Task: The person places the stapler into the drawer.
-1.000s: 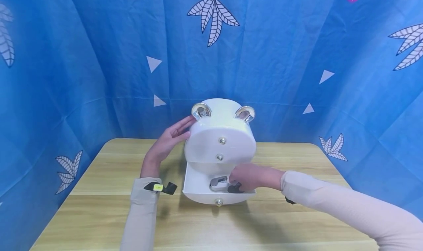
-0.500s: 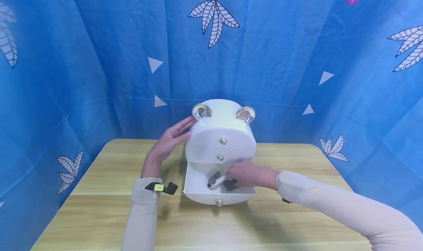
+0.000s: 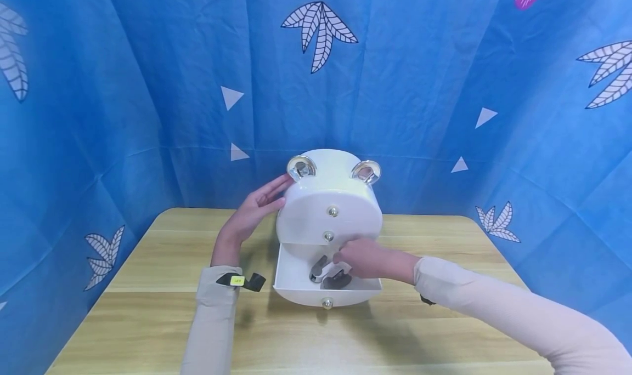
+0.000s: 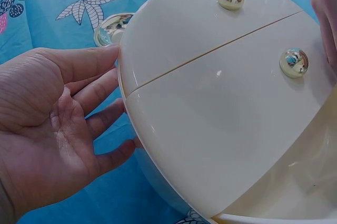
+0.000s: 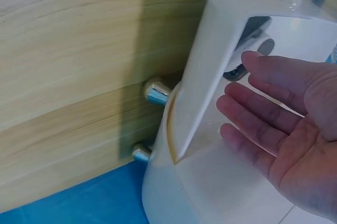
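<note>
A white rounded box [image 3: 306, 216] with two shiny ear-shaped parts stands on the table, its bottom drawer [image 3: 298, 295] pulled out. Inside the drawer lie a grey-and-white object [image 3: 317, 268] and a dark grey object [image 3: 337, 280] beside it, both small. My right hand [image 3: 367, 258] reaches over the drawer's right side. In the right wrist view its fingers [image 5: 253, 121] are loosely bent with nothing between them, and a fingertip overlaps one of the objects. Against the box's left side, my left hand [image 3: 249, 213] rests with extended fingertips; the left wrist view shows its thumb [image 4: 97, 61] at the front edge.
Shiny round knobs [image 3: 333, 211] sit on the closed upper fronts, and another knob [image 3: 327, 304] on the drawer front. The wooden table [image 3: 163, 287] ends at a blue patterned cloth [image 3: 424, 117] behind and at both sides.
My right hand has shifted left and a little back. The dark grey object now lies farther left and more exposed; the grey-and-white one has turned. My left hand stays in place.
</note>
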A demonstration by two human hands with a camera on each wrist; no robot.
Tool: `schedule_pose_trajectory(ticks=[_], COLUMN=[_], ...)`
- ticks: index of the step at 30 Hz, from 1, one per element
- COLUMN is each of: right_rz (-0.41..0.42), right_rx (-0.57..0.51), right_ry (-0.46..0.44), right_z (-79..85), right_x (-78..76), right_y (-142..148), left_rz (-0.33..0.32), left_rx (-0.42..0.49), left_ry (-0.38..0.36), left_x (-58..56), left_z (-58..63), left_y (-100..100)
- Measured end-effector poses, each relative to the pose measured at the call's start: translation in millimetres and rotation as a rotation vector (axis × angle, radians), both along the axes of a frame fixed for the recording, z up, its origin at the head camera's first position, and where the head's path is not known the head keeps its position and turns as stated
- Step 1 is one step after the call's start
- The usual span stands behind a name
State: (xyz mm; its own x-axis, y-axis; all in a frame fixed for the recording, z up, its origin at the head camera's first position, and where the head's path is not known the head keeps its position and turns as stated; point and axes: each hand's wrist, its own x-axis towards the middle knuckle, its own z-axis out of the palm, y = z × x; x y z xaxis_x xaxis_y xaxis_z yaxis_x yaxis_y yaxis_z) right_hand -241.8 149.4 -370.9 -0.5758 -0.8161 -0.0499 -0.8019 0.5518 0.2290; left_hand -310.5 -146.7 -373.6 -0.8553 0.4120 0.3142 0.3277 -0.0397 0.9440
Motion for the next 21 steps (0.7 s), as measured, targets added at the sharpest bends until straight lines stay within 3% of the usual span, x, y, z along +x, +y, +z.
schedule_pose_trajectory(ticks=[6, 13, 17, 21], right_rz=[-0.016, 0.052, 0.037, 0.038], right_rx=[-0.086, -0.382, -0.565, -0.696], right_ry=[-0.133, -0.329, -0.553, -0.865], right_z=[8.1, 20.5, 21.6, 14.4], right_x=[3.8, 8.9, 13.4, 21.3], right_y=[0, 2, 6, 8], left_rz=[-0.005, 0.001, -0.004, -0.003], left_rx=[0.002, -0.016, -0.016, -0.017], left_ry=[-0.004, -0.001, 0.004, 0.008], left_x=[-1.2, -2.1, -1.9, -2.8], left_z=[-0.3, -1.0, -1.0, -2.2], left_y=[0, 0, -1, -1])
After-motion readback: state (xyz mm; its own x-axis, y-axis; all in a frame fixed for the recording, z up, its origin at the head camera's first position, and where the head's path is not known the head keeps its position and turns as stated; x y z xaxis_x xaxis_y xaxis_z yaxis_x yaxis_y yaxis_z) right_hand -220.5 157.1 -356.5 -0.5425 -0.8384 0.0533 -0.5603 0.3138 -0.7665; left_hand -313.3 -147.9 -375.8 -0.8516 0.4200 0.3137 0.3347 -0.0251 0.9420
